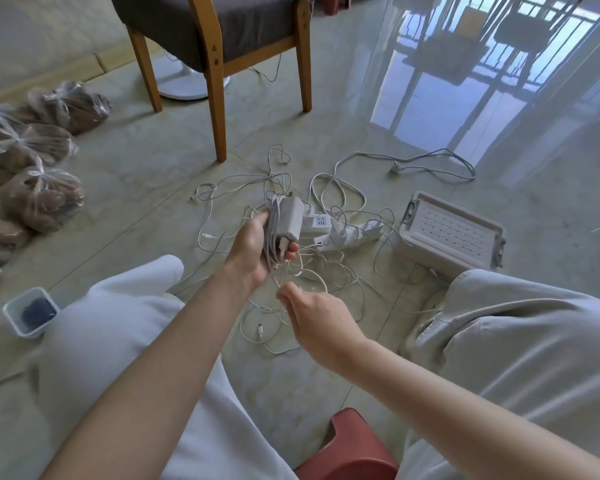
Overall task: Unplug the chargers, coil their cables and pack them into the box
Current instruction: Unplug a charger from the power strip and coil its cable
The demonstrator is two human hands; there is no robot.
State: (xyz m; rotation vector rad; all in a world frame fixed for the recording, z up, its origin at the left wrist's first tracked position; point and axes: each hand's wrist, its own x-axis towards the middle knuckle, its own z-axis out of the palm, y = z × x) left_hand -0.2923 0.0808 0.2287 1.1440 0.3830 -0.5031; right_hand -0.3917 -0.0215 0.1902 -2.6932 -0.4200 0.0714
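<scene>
Red plastic stool (347,448) at lower edge, between the knees. Left hand (253,244) curls round a white rectangular charger brick (290,216), steadying it as a spool. Right hand (312,313) pinches its thin white cable (293,271) just below, guiding slack (winding apparently unfinished). White power strip (347,233) lies beyond among loose leads. Grey lidded plastic box (451,233) sits on the floor to the right.

Floor (146,181) with cables (340,211), power strip (321,223), box (451,233).

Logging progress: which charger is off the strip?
The large white charger gripped in the left hand, its cable wound round it. The smaller chargers stand plugged into the strip.
</scene>
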